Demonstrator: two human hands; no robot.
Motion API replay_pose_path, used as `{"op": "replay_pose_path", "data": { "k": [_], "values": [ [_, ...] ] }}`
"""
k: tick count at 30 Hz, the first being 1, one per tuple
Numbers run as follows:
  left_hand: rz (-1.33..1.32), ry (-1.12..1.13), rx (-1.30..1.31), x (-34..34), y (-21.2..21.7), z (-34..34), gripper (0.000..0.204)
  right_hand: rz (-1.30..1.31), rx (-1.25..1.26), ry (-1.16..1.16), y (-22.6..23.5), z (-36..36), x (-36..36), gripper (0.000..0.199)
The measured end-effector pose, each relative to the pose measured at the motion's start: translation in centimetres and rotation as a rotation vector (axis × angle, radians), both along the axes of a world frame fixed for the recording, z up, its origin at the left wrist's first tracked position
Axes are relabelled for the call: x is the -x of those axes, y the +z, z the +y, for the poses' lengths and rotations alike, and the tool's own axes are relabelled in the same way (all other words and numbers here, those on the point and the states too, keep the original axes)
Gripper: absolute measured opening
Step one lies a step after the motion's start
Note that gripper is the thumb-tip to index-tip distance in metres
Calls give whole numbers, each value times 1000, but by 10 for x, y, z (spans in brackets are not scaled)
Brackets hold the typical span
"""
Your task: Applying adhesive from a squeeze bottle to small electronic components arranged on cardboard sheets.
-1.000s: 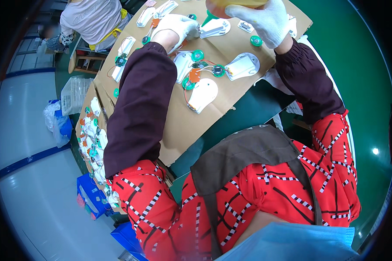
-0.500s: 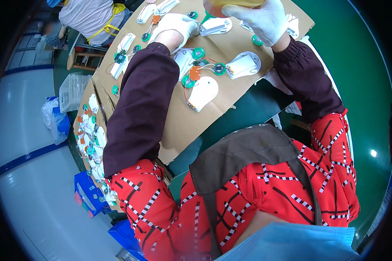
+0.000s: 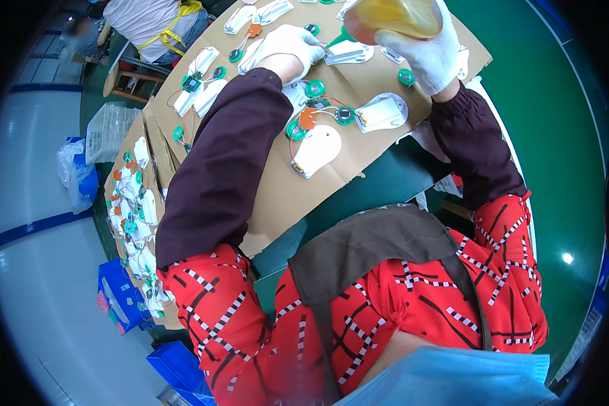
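Observation:
My right hand (image 3: 425, 57), in a white glove, grips a squeeze bottle (image 3: 402, 18) of amber liquid, tilted with its green nozzle (image 3: 342, 36) pointing down to the left. Below the nozzle lies a white plastic shell (image 3: 350, 54). My left hand (image 3: 291, 47), also gloved, has its fingertips pinched together at the shell's left end. What they hold there is too small to make out. Closer to me, white shells (image 3: 316, 150) are wired to round green-rimmed parts (image 3: 345, 115) and an orange piece (image 3: 308, 119).
Brown cardboard (image 3: 277, 196) covers the table. More wired shells (image 3: 201, 62) lie left of my forearm, with a crowded pile (image 3: 139, 227) farther left. Blue bins (image 3: 125, 292) and a clear plastic crate (image 3: 111, 132) stand beyond. A person in a yellow-strapped apron (image 3: 159, 30) sits at far left.
The whole view has shifted slightly, and more of the bottle shows. My right hand still tilts it over the shell, and my left fingers stay at the shell's end.

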State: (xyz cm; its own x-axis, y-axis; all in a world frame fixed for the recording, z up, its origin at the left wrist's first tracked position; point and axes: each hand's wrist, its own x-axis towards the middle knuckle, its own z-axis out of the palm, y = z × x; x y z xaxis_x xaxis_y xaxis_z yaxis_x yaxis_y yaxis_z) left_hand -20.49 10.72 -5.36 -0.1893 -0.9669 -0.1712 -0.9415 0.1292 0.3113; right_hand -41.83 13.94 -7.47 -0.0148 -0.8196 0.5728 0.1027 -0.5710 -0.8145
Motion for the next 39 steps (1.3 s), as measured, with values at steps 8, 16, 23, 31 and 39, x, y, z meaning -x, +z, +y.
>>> {"op": "replay_pose_path", "data": {
  "k": [8,16,23,31,39],
  "values": [
    [178,-23,41,-15,-11,-4,33,78,-111,-85,15,13,3,80],
    [56,-6,-47,-9,-10,-6,30,-49,-130,-19,9,9,4,74],
    [-20,-72,0,-9,-12,-10,30,-99,-194,8,15,15,4,67],
    [-31,-99,9,-9,-12,-9,30,-123,-143,52,7,-5,9,64],
    [-41,-83,-16,-7,-10,-7,29,-193,-174,21,7,-15,9,63]
  ]
}}
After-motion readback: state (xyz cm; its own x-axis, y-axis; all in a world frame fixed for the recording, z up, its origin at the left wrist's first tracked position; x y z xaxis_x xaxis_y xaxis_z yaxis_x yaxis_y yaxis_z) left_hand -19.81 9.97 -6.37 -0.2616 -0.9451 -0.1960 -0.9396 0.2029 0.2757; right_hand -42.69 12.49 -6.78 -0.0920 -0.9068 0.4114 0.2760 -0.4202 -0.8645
